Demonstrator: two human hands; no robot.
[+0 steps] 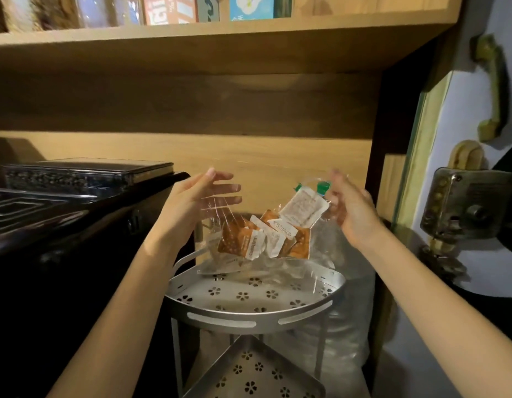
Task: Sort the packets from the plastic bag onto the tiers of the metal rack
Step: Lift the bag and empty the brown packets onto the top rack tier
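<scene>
A clear plastic bag (266,225) hangs in the air between the two hands, above the top tier (249,297) of a metal rack (250,323); the left hand (191,205) is at the bag's left upper edge, its fingers stretched out nearly straight toward the right, and the film looks drawn taut from those fingers, though whether any finger pinches it cannot be told; that grip reads as open. The right hand (349,208) is at the bag's right upper corner, fingers curled about the plastic beside a green clip (323,187); its grip is closed on the bag. Inside the bag lie several packets (257,239), orange-brown ones and white ones, bunched low in the sagging middle, below and between the two grips; one larger pale packet (303,209) sits higher, tilted, just beside the right hand.

The top tier is a quarter-round tray pierced with flower-shaped holes, with slots in its curved rim; a lower tier (249,374) of the same pattern shows beneath it. Crumpled clear plastic (343,282) stands behind and to the right of the rack. A black cabinet (77,225) with a dark tin (85,173) on top stands to the left; a wooden shelf (191,53) runs overhead; a door with a lock (467,208) and a handle (490,87) is at the right.
</scene>
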